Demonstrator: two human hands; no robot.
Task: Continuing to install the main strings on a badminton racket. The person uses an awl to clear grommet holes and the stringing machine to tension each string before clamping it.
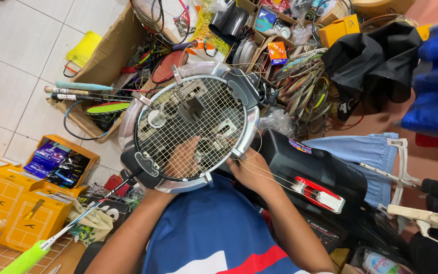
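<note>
The tiled floor (11,61) takes up the left side, with a heap of spare rackets (305,81) and cardboard boxes (338,28) piled beyond the machine and a black cloth (376,56) draped to the right of them. Yellow boxes (6,195) sit stacked at my lower left, one of them open with dark packets inside.

Right in front of me is the stringing machine (310,177), its black body running off to my right with a red-and-white clamp part on it. On its round silver turntable (133,109) lies the badminton racket (191,127), held flat at head and throat by black supports, the string bed a mostly woven grid. Its thin dark shaft runs down to my lower left and ends in a bright green handle (26,259).

My left hand (181,160) is under the string bed, seen through the grid near the lower part of the frame; I cannot tell whether its fingers are pinching anything. My right hand (252,172) rests at the frame's lower right edge, fingers curled in against the rim, with loose pale string (275,177) trailing across its back toward the machine body. Whether those fingertips actually pinch the string is hidden.
</note>
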